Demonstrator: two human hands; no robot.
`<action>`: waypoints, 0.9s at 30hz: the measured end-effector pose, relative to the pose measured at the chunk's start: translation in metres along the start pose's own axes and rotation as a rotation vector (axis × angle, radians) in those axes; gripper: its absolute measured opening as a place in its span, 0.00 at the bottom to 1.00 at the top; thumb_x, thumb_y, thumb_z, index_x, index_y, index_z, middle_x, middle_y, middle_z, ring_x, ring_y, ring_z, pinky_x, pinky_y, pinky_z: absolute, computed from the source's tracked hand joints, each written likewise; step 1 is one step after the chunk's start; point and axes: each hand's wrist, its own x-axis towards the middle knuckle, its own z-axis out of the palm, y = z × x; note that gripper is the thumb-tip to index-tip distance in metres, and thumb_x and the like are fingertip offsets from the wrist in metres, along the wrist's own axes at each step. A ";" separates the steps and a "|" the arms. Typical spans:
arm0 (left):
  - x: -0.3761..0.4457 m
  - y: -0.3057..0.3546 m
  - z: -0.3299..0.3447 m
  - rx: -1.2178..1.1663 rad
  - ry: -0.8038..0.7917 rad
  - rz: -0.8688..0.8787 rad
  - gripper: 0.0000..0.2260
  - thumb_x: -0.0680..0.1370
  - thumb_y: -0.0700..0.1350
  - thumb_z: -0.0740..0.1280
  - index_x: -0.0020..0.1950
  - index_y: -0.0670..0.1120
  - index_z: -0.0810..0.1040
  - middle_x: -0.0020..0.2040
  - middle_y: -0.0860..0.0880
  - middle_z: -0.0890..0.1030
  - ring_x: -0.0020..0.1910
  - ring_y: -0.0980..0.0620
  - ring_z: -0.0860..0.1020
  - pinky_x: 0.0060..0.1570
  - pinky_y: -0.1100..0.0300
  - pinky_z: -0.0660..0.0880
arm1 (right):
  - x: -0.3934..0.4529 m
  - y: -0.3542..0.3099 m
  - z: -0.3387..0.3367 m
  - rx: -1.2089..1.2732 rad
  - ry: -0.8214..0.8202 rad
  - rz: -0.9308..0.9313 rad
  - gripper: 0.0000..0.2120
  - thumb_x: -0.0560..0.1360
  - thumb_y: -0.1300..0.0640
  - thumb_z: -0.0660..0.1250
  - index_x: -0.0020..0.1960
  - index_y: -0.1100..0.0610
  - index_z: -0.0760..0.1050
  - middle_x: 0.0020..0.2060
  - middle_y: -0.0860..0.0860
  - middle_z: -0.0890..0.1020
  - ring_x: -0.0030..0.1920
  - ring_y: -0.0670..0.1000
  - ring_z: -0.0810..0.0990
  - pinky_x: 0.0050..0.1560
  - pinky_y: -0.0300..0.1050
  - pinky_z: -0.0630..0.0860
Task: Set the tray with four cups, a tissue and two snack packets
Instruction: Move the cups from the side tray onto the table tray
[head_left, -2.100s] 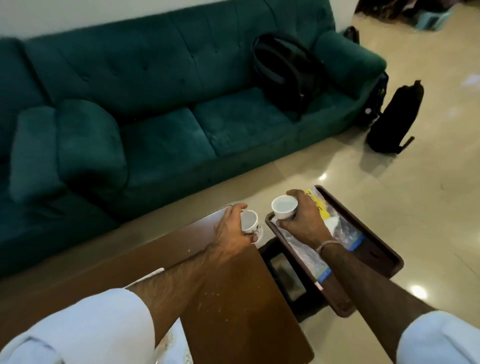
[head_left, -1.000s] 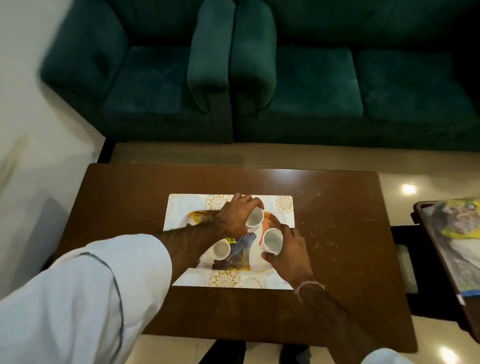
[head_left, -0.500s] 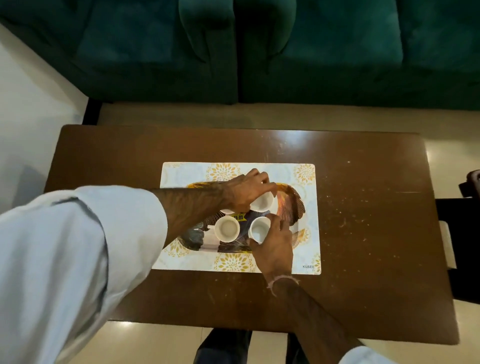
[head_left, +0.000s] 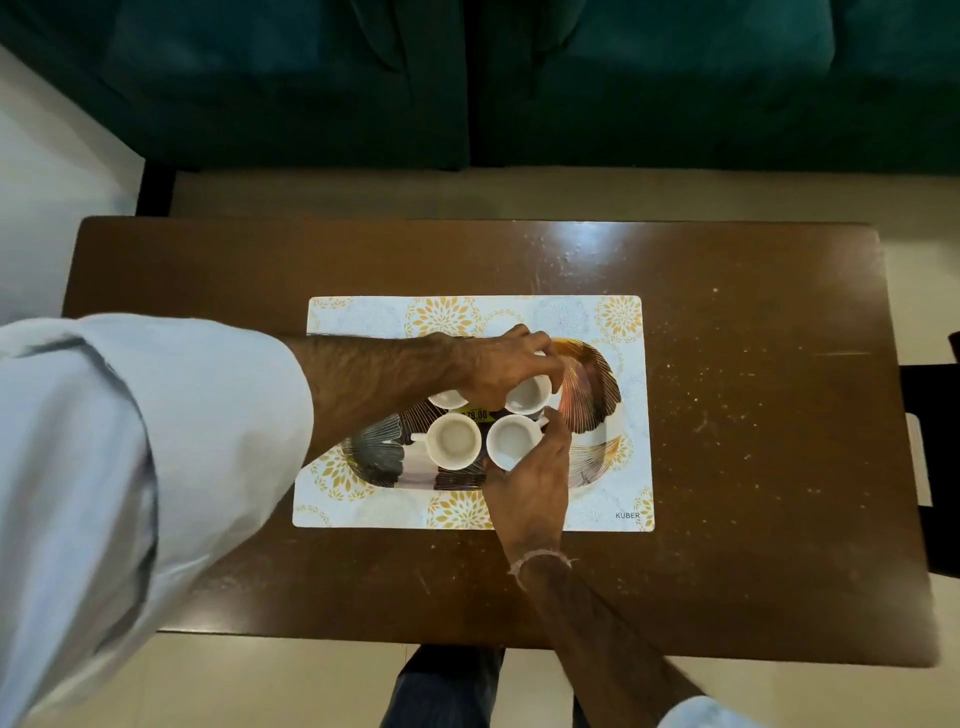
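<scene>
Left grip: the left hand (head_left: 498, 366) has its fingers closed around the rim of the upper right cup (head_left: 529, 396), near the middle of the frame.
Right grip: the right hand (head_left: 530, 475) has its fingers wrapped on the side of the lower right cup (head_left: 511, 441), just below the other one.
Other cups: the lower left cup (head_left: 453, 440) stands free with its handle to the left. The upper left cup (head_left: 448, 399) is partly hidden under the left arm.
Cup group: all four sit close together in a square, almost touching.
Tray: the leaf-pattern tray (head_left: 592, 395) is under the cups. It has a yellow price sticker (head_left: 475, 414) in the middle of the cups.
Mat: the tray sits on a flower placemat (head_left: 623, 322), and that lies on the brown table (head_left: 753, 364).
What changed: two seconds ago both hands held these two cups up by another tray at the side. Now the cups are down on this tray, next to the first two.
What it means: I think the cup part is nearly done. The hands only need to let go.
Left to do: no tissue or snack packets show here, so those likely come next.
Watch out: the cups are packed tight, so pulling a hand away fast could bump one.
</scene>
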 end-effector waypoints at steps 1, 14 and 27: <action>0.000 0.001 -0.003 -0.036 -0.007 0.011 0.29 0.67 0.42 0.74 0.67 0.53 0.69 0.69 0.48 0.67 0.66 0.46 0.67 0.62 0.49 0.70 | -0.001 0.000 0.001 0.022 0.014 0.002 0.44 0.65 0.58 0.79 0.73 0.58 0.58 0.67 0.57 0.72 0.65 0.58 0.75 0.62 0.53 0.77; 0.003 0.003 -0.018 -0.119 0.179 -0.188 0.26 0.67 0.33 0.72 0.63 0.45 0.69 0.57 0.44 0.78 0.50 0.48 0.74 0.45 0.54 0.76 | -0.011 0.004 0.007 0.143 0.081 0.021 0.40 0.65 0.58 0.79 0.71 0.57 0.62 0.64 0.55 0.72 0.65 0.55 0.75 0.63 0.56 0.77; 0.001 0.006 -0.014 -0.191 0.181 -0.096 0.23 0.68 0.27 0.65 0.59 0.44 0.73 0.55 0.49 0.84 0.49 0.48 0.80 0.47 0.53 0.81 | -0.010 0.006 0.005 0.120 0.031 -0.009 0.37 0.66 0.57 0.79 0.69 0.59 0.64 0.63 0.56 0.72 0.65 0.54 0.74 0.61 0.57 0.78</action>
